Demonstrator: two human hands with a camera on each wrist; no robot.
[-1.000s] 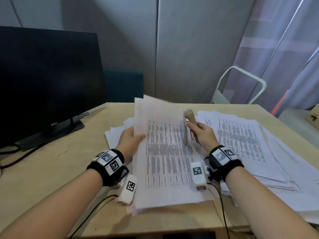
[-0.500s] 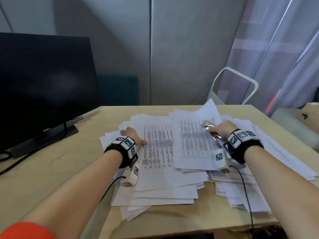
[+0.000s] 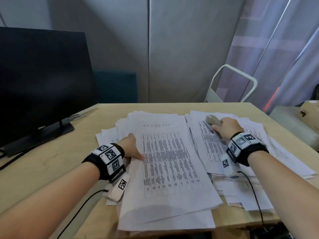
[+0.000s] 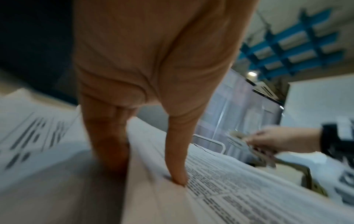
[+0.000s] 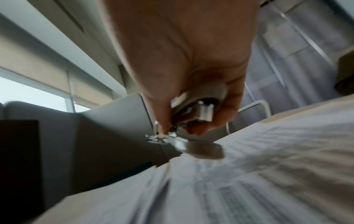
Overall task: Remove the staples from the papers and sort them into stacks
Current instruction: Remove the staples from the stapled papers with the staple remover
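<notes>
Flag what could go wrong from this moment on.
The left stack overhangs the desk's near edge, so sheets may slide off as the left hand lifts its side. The right hand holds the stapler above the right pile, whose splayed sheets could blend with the left stack.

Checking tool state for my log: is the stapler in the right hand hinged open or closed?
Open. In the right wrist view the stapler held by the right hand is splayed, its lower arm hanging apart from the upper body above the papers.
</notes>
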